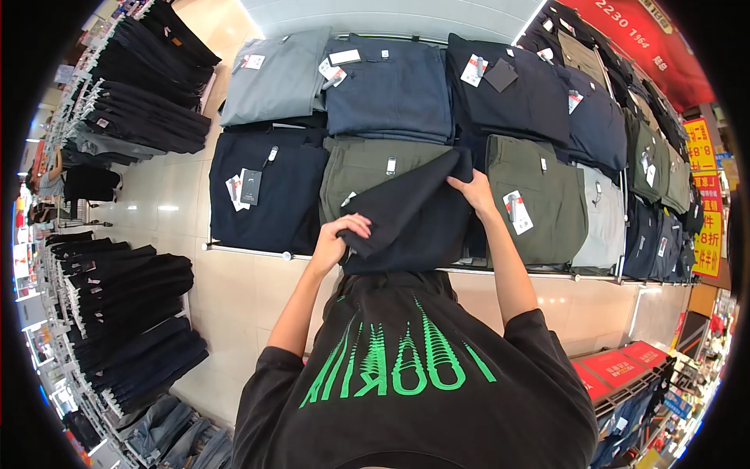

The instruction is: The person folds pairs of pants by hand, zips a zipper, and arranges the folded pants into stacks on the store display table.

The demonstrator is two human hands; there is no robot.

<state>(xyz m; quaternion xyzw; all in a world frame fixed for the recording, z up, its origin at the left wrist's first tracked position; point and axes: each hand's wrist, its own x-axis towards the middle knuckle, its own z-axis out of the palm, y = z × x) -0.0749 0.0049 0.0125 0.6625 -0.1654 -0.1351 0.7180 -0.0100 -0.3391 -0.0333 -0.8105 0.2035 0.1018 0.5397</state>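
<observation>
So the near end of the black garment [394, 205] is right at the left hand [344, 237], fingers curled over its edge, thumb hard to make out. Its long axis runs on a slant, away and to the right, up to the right hand [473, 193], which has the far corner gripped in a closed pinch. Neither hand is really nearer, both are on it, the right one just reaches farther out. Forearms angle inward, left one lower. The cloth sits over the front row, partly covering an olive stack [361, 160], with a navy stack [291, 205] to the left and another olive stack [539, 205] on the right. Grey trousers [285, 82] lie farther back.
</observation>
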